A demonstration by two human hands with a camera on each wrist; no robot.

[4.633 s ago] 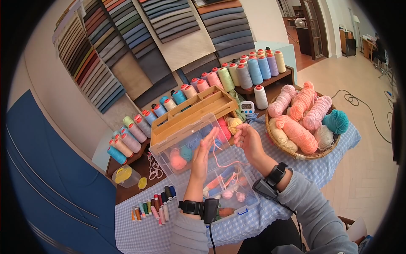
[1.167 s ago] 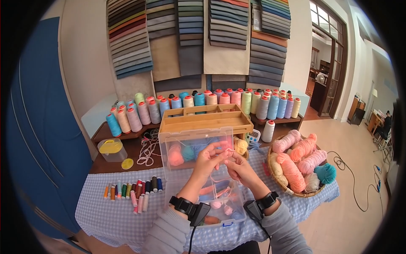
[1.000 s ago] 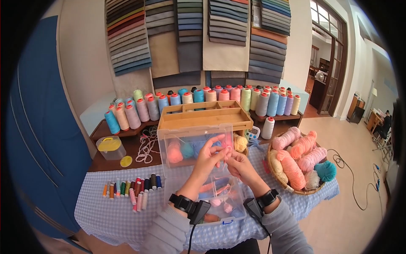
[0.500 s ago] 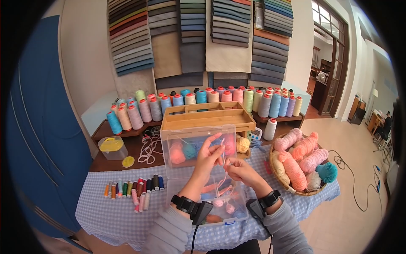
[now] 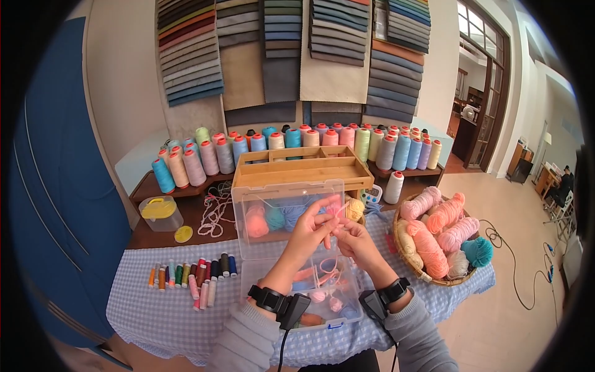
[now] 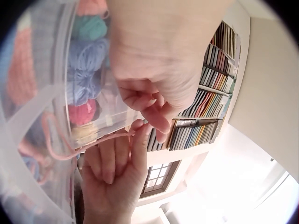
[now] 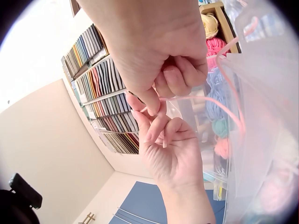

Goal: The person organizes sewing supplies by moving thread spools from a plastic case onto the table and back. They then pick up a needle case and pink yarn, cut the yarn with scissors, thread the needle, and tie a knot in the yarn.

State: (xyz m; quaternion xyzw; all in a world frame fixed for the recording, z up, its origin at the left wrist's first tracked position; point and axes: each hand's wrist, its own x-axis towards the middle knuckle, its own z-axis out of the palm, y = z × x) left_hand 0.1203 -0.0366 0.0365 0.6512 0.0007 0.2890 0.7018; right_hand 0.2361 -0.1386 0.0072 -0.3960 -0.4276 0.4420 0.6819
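Note:
My left hand (image 5: 312, 234) and right hand (image 5: 361, 243) meet fingertip to fingertip above the box in the head view. Both pinch a strand of pink yarn (image 7: 212, 99), which loops down toward the box in the right wrist view. The left index finger points up and away from its thumb. In the left wrist view, the right hand (image 6: 110, 182) has thumb and index finger pressed together at the yarn, its other fingers curled. Under the hands stands a clear plastic box (image 5: 249, 297) with compartments holding small yarn balls and bundles. Its see-through lid (image 5: 242, 242) is raised.
Behind the lid are a wooden organizer (image 5: 297, 177) and yarn balls. A wicker basket (image 5: 449, 282) of skeins stands right. Small thread spools (image 5: 201, 273) lie left on the checked cloth (image 5: 149, 310), near a yellow-lidded tub (image 5: 162, 217). Thread cones (image 5: 192, 167) line the back shelf.
Earlier the hands were apart, with the strand hanging between them. Half a second ago the yarn was stretched upright between them; now the right hand has risen and the fingertips meet.

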